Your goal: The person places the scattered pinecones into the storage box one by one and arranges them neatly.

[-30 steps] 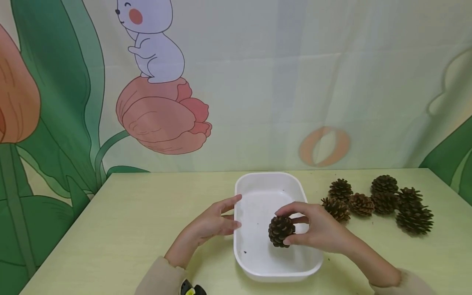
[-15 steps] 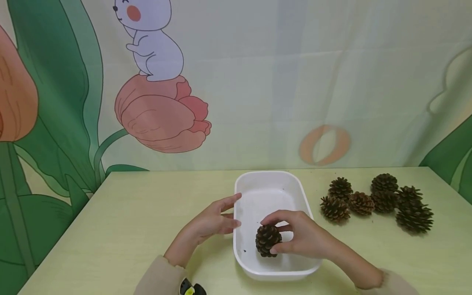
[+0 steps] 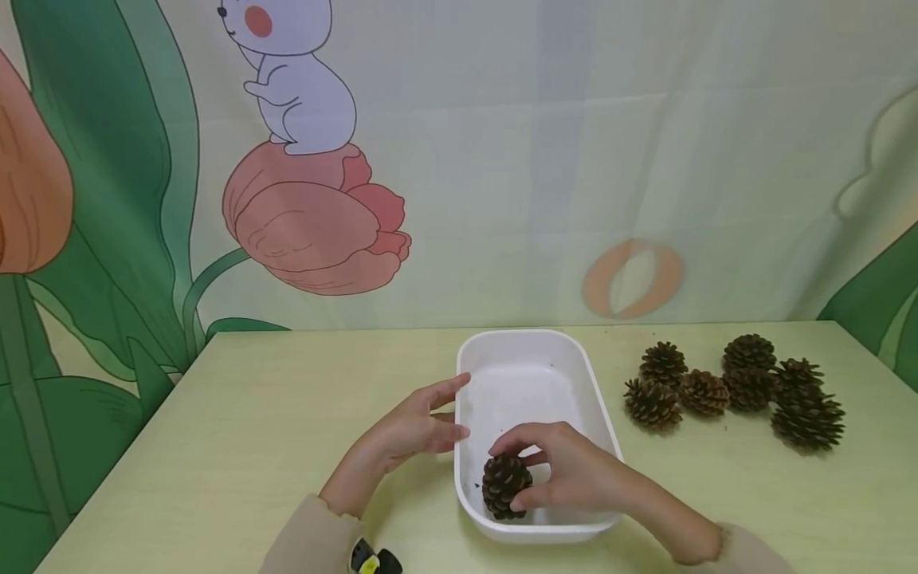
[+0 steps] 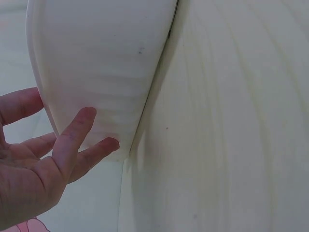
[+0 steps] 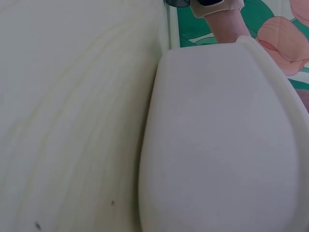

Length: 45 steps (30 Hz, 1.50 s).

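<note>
Pine cone point(image 3: 505, 482), one, brown; inside white tray point(image 3: 516, 391), near-left corner. Partly covered by the right hand point(image 3: 574, 474), whose thumb and fingers pinch it; contact with the tray floor hard to make out. Cone's long axis appears roughly upright; which end is the tip cannot be told. Tray lengthwise away from the person, on table point(image 3: 301, 430).
Left hand point(image 3: 419, 422): fingers spread, touching tray's left side. Left wrist view adds lower fingers against the outer wall, and a dark smudge point(image 4: 140, 50). Right wrist view: opposite outer wall, cut off below.
Further cones point(image 3: 748, 389), seven, right of tray.
</note>
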### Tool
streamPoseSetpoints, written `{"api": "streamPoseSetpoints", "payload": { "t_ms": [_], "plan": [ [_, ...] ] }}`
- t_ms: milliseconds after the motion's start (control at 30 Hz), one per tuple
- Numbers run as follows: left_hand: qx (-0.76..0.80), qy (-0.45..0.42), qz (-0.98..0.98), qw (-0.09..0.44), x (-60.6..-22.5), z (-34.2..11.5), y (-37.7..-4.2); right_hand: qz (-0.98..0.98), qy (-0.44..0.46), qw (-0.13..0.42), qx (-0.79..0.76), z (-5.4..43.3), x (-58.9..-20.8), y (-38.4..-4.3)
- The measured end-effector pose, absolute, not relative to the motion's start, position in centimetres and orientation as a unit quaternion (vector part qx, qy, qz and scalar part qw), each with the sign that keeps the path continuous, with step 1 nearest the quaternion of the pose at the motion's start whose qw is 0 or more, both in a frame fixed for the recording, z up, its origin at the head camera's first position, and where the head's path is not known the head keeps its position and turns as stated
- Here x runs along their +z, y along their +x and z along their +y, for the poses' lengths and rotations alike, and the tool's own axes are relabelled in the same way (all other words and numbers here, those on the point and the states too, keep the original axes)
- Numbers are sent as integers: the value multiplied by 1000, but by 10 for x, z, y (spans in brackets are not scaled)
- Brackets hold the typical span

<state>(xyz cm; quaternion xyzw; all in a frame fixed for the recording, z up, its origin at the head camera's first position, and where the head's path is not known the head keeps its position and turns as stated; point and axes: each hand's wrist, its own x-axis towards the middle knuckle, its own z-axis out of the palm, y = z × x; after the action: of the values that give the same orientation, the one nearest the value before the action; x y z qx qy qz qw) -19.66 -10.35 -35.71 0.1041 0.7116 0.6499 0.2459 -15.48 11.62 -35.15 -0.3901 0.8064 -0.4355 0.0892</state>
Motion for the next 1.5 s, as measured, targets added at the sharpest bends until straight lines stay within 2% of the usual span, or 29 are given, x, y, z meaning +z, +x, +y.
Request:
{"api": "streamPoseSetpoints", "payload": {
  "t_ms": [367, 1500],
  "plan": [
    [652, 114, 708, 247, -355, -104, -195, 808, -387, 119, -428, 110, -353, -154],
    [654, 104, 707, 249, -358, -104, -197, 786, -407, 143, -443, 117, -355, -154]
  ]
}}
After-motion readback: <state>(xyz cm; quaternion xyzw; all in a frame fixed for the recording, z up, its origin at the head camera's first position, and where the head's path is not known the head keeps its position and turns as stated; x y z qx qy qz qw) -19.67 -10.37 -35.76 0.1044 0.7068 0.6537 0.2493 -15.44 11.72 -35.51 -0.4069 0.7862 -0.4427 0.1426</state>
